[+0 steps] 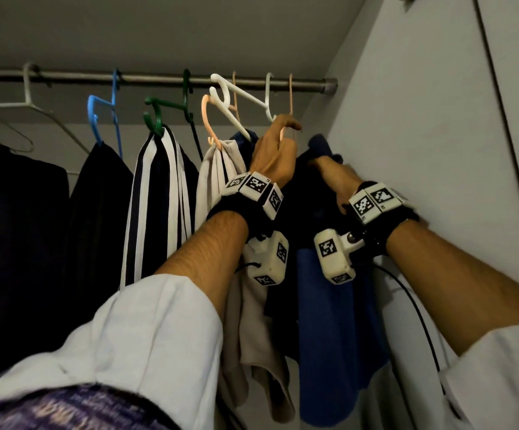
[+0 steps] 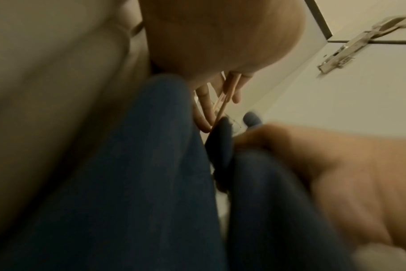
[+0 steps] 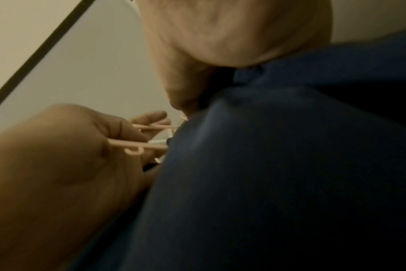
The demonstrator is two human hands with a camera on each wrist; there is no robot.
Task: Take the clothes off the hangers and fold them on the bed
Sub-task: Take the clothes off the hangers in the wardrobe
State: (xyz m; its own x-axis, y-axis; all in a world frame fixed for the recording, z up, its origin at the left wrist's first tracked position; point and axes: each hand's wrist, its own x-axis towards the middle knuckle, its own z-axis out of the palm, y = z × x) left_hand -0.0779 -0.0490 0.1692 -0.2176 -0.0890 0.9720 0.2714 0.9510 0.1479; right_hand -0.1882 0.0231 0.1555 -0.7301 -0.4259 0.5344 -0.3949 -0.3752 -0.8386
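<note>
Along the closet rod [image 1: 159, 79] hang a white hanger [image 1: 28, 97], a blue hanger [image 1: 114, 113], a green hanger [image 1: 171, 110] carrying a striped garment [image 1: 155, 193], and a beige garment [image 1: 221, 181], all crowding in from the left. The cabinet wall [image 1: 422, 119] hems in the right side. At the rod's right end hangs the blue garment [image 1: 323, 305] on a peach hanger [image 1: 290, 97]. The left hand [image 1: 272, 156] reaches up, fingers curled round the peach hanger's thin bars. The right hand [image 1: 332, 175] sits in the garment's dark cloth near the collar, and seems to pinch it, though the head view hides its fingers. The left wrist view alone shows a metal hinge [image 2: 359, 40] on the door. The right wrist view shows the hanger's small hook [image 3: 133, 150] beside the left hand's fingers [image 3: 151, 117].
</note>
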